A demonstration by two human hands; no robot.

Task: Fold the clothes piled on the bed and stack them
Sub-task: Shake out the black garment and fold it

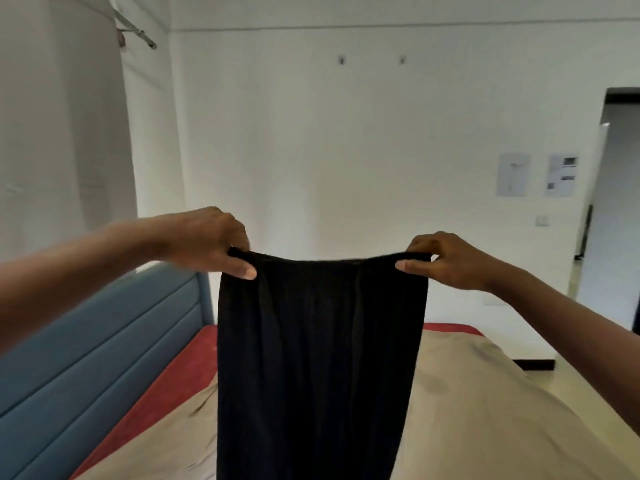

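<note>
- Nearest the lens, the black garment [318, 358] is hung full-length before the view, and its lower end is cut off by the bottom of the frame. Whether it is trousers or a skirt cannot be told.
- Its top edge is stretched between 2 hands, above the bed [467, 410]. No part of it is seen to rest on the beige sheet.
- The left hand [211, 242] is clenched on the left top corner, with the thumb pressed to the front of the cloth and the fingers curled over the edge behind.
- The right hand [446, 261] is clenched likewise on the right top corner, thumb in front and fingers curled over the edge.
- The cloth is judged soft, thin and light: long vertical folds are formed down it, and a slight sag is seen along the top between the 2 grips.
- No stiffness is to be expected, so each fold would probably have to be laid flat on the sheet to be kept.
- The matt fabric is judged unlikely to slip. The top band is the sound place to be gripped, at its 2 corners, which could be brought together to halve the width.
- A blue headboard [86, 358] and a red mattress edge [166, 382] are seen at the left. No pile or stack is shown.
</note>
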